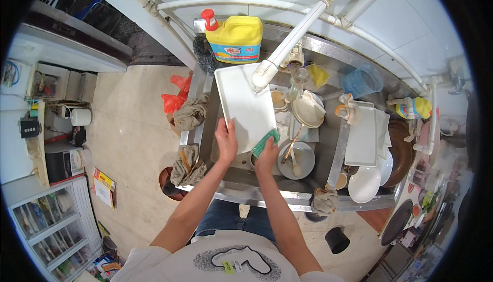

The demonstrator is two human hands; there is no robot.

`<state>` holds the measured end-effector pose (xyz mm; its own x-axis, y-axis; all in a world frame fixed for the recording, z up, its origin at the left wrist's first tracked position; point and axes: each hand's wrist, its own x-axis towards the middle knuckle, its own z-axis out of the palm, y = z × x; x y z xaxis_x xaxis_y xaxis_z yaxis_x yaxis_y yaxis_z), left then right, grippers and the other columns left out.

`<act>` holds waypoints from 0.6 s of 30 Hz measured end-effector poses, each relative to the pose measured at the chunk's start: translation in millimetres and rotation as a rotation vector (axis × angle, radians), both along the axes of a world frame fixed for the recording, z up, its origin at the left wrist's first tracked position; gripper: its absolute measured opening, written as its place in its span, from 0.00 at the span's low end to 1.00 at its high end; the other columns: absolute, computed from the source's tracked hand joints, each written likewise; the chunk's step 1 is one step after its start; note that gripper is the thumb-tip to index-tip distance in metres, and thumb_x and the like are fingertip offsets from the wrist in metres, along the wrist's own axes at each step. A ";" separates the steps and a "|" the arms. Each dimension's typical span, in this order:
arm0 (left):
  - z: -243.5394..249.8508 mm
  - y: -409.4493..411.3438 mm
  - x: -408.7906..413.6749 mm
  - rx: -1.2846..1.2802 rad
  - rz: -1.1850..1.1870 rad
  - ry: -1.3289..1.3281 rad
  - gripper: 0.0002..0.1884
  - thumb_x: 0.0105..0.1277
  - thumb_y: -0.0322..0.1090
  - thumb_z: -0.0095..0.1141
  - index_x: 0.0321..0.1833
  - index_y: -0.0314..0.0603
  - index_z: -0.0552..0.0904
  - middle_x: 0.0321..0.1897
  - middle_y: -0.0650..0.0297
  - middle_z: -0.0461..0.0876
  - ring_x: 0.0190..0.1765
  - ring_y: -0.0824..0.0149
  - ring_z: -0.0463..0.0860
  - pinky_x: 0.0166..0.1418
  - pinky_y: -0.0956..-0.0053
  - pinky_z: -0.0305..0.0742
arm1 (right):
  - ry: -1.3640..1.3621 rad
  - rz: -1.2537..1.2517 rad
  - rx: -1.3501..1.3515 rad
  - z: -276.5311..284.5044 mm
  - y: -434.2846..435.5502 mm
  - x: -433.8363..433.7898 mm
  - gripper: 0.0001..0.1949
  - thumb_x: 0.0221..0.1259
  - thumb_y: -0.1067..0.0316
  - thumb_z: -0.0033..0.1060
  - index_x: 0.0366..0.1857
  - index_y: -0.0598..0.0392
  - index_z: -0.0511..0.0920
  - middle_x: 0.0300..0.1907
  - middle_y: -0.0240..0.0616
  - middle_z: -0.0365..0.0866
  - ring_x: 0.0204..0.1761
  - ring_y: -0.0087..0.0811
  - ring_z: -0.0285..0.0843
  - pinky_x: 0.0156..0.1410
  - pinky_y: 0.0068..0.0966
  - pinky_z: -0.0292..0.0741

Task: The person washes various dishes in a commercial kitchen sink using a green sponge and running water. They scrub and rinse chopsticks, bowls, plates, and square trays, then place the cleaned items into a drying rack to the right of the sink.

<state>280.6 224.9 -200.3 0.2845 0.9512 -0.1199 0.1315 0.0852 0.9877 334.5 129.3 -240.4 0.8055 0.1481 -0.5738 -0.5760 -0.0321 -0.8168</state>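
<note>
My left hand point(226, 141) grips the left edge of a white rectangular plate point(244, 108), thumb on its upper face. The plate is tilted over the left basin of a stainless-steel sink point(322, 166). In my right hand point(267, 157) is a green scouring pad point(265, 142), pressed at the plate's lower right corner. A white water pipe point(291, 37) passes in front of the plate's upper right corner. Just right of my right hand, a round bowl point(287, 166) holds a white spoon point(295, 164). Behind it, stacked dishes point(306, 112) lie in the basin, partly hidden.
A yellow detergent jug point(237, 37) with a red pump stands at the back left rim. Grey rags point(190, 114) hang over the left rim. The right basin holds white rectangular plates point(361, 135), an oval dish point(364, 184) and a brown round pan point(400, 153). A blue plastic tub point(362, 81) stands behind.
</note>
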 end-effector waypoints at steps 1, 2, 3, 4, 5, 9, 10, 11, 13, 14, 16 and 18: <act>0.7 -12.1 8.4 -0.009 0.045 -0.051 0.06 0.70 0.32 0.47 0.35 0.38 0.71 0.24 0.74 0.64 0.28 0.81 0.60 0.29 0.84 0.58 | 0.109 -0.152 0.055 -1.8 2.0 -7.6 0.12 0.66 0.59 0.49 0.38 0.59 0.74 0.31 0.30 0.74 0.31 0.21 0.69 0.36 0.25 0.69; 1.3 -23.4 17.8 -0.061 0.082 -0.139 0.06 0.69 0.31 0.48 0.44 0.37 0.72 0.31 0.71 0.71 0.32 0.80 0.67 0.34 0.83 0.64 | 0.138 -0.064 0.193 -2.8 0.0 -12.3 0.14 0.66 0.61 0.50 0.45 0.61 0.72 0.37 0.32 0.75 0.36 0.22 0.70 0.41 0.21 0.69; -3.1 -23.1 15.9 -0.150 0.037 -0.154 0.08 0.69 0.31 0.48 0.47 0.37 0.72 0.35 0.69 0.73 0.35 0.79 0.69 0.37 0.82 0.66 | 0.114 -0.035 0.228 0.1 -1.9 -8.1 0.12 0.66 0.62 0.50 0.44 0.60 0.73 0.36 0.32 0.75 0.36 0.22 0.71 0.41 0.21 0.70; -7.6 -20.8 11.7 -0.235 -0.002 -0.168 0.10 0.68 0.31 0.48 0.50 0.37 0.72 0.38 0.68 0.75 0.38 0.78 0.72 0.40 0.81 0.68 | 0.092 -0.001 0.266 7.4 -5.3 2.6 0.11 0.66 0.63 0.49 0.43 0.59 0.73 0.34 0.31 0.75 0.36 0.22 0.72 0.40 0.21 0.71; -12.0 -17.1 5.9 -0.321 -0.040 -0.183 0.12 0.68 0.30 0.49 0.53 0.37 0.72 0.41 0.66 0.76 0.41 0.76 0.74 0.43 0.80 0.71 | 0.072 0.034 0.303 12.0 -8.9 15.7 0.10 0.67 0.64 0.48 0.43 0.58 0.73 0.33 0.31 0.76 0.36 0.21 0.73 0.40 0.21 0.72; 19.2 44.9 -22.0 -0.732 -0.111 -0.474 0.15 0.67 0.35 0.52 0.53 0.37 0.74 0.45 0.62 0.78 0.48 0.69 0.78 0.53 0.72 0.74 | -0.292 0.451 0.015 2.4 -54.0 114.3 0.14 0.66 0.61 0.51 0.45 0.62 0.73 0.37 0.31 0.77 0.36 0.24 0.72 0.41 0.22 0.70; 20.6 42.7 -17.0 -0.623 -0.238 -0.342 0.14 0.67 0.39 0.52 0.48 0.36 0.77 0.40 0.63 0.80 0.42 0.71 0.79 0.47 0.75 0.75 | -0.400 0.589 -0.159 -8.7 -58.8 134.9 0.15 0.66 0.60 0.50 0.45 0.63 0.73 0.37 0.33 0.79 0.36 0.28 0.74 0.42 0.24 0.70; 18.5 39.5 -16.5 -0.613 -0.215 -0.248 0.14 0.67 0.40 0.52 0.47 0.36 0.78 0.38 0.64 0.80 0.40 0.72 0.79 0.45 0.75 0.75 | -0.443 0.645 -0.300 -2.2 -46.6 141.8 0.16 0.65 0.61 0.50 0.47 0.64 0.72 0.39 0.37 0.78 0.38 0.32 0.74 0.45 0.26 0.70; 13.0 30.7 -14.5 -0.591 -0.171 -0.062 0.15 0.67 0.41 0.53 0.45 0.34 0.78 0.34 0.65 0.80 0.35 0.73 0.78 0.40 0.76 0.74 | -0.529 0.751 -0.587 27.2 -20.7 148.8 0.18 0.65 0.62 0.50 0.51 0.67 0.70 0.44 0.45 0.78 0.44 0.41 0.75 0.51 0.29 0.70; 11.1 24.5 -9.9 -0.551 -0.123 -0.133 0.16 0.67 0.42 0.53 0.44 0.33 0.79 0.31 0.66 0.80 0.32 0.75 0.77 0.36 0.76 0.73 | -0.790 0.683 -0.615 22.7 -13.2 141.5 0.21 0.64 0.62 0.49 0.54 0.66 0.66 0.50 0.50 0.73 0.50 0.46 0.71 0.57 0.34 0.66; 12.1 11.2 1.9 -0.530 -0.063 -0.163 0.17 0.67 0.43 0.53 0.42 0.32 0.79 0.31 0.66 0.80 0.31 0.75 0.75 0.35 0.77 0.72 | -1.138 0.673 -0.766 14.0 -1.5 121.4 0.28 0.63 0.63 0.48 0.64 0.66 0.56 0.64 0.58 0.57 0.66 0.53 0.53 0.72 0.44 0.49; 4.7 3.3 0.6 -0.506 0.018 -0.133 0.16 0.68 0.42 0.52 0.40 0.31 0.79 0.31 0.66 0.80 0.30 0.76 0.74 0.35 0.77 0.70 | -1.250 0.913 -0.597 34.4 25.3 78.9 0.29 0.63 0.59 0.47 0.64 0.64 0.56 0.68 0.58 0.49 0.71 0.51 0.44 0.73 0.48 0.42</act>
